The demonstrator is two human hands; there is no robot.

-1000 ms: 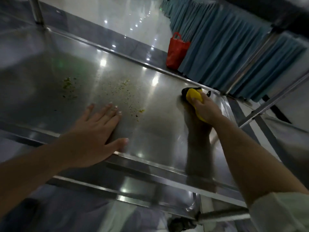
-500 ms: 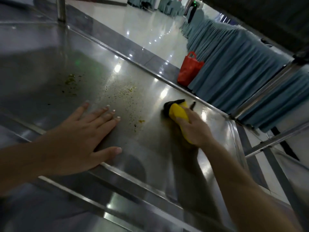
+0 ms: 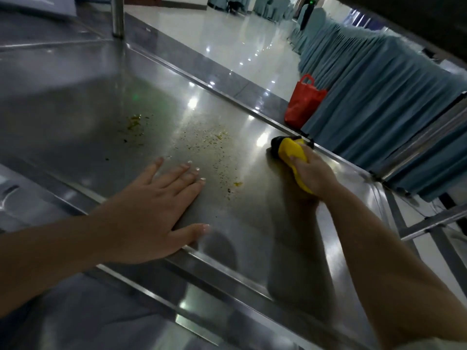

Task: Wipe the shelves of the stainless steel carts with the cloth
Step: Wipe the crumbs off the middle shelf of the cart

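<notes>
Gripping the yellow cloth (image 3: 293, 152), our right hand (image 3: 312, 173) presses it onto the stainless steel shelf (image 3: 252, 223) near the far edge, toward the right end. Our left hand (image 3: 154, 208) lies flat with fingers spread at the near edge. Between them we see yellow-green crumbs (image 3: 214, 145) scattered across the shelf. Beyond the far edge, a red bag (image 3: 303, 102) stands on the glossy floor (image 3: 227, 36) against pleated blue-grey table skirting (image 3: 379, 97).

1. The left hand (image 3: 154, 213) lay flat on the shelf (image 3: 75, 127) near its front edge.
2. Crumbs (image 3: 214, 147) lay between the hands.
3. The right hand (image 3: 313, 173) pressed the cloth (image 3: 290, 150) near the shelf's far edge.
4. A bag (image 3: 303, 102) stood on the floor (image 3: 240, 39) beyond.
</notes>
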